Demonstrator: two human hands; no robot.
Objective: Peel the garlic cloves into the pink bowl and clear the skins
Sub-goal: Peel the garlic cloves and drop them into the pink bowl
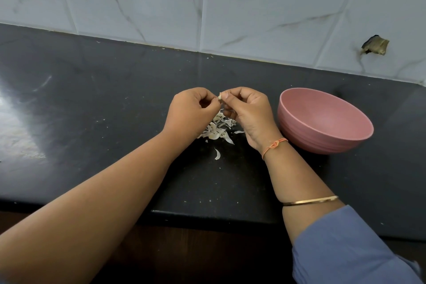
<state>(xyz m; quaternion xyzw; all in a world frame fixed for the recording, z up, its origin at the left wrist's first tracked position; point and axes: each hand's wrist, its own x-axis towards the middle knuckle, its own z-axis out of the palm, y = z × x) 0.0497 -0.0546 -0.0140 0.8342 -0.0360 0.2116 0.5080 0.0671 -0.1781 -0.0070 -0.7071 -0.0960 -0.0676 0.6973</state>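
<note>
1. Evidently I hold both hands above the skins (pixel 219 130) so that peelings drop onto one pile on the worktop (pixel 92 99), with the pink bowl (pixel 306 136) just beside my right hand (pixel 247 110) for an easy drop.
2. The garlic clove (pixel 220 97) sits pinched between the fingers (pixel 227 95) of my left hand (pixel 187 108) and the right; only its pale tip shows, so I think it is partly peeled.

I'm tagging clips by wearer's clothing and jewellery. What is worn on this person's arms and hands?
The left hand and its forearm show nothing worn: no sleeve, no jewellery. The right hand has an orange knotted thread at the wrist, a thin gold bangle farther up the forearm, and a blue-grey sleeve above that.
</note>
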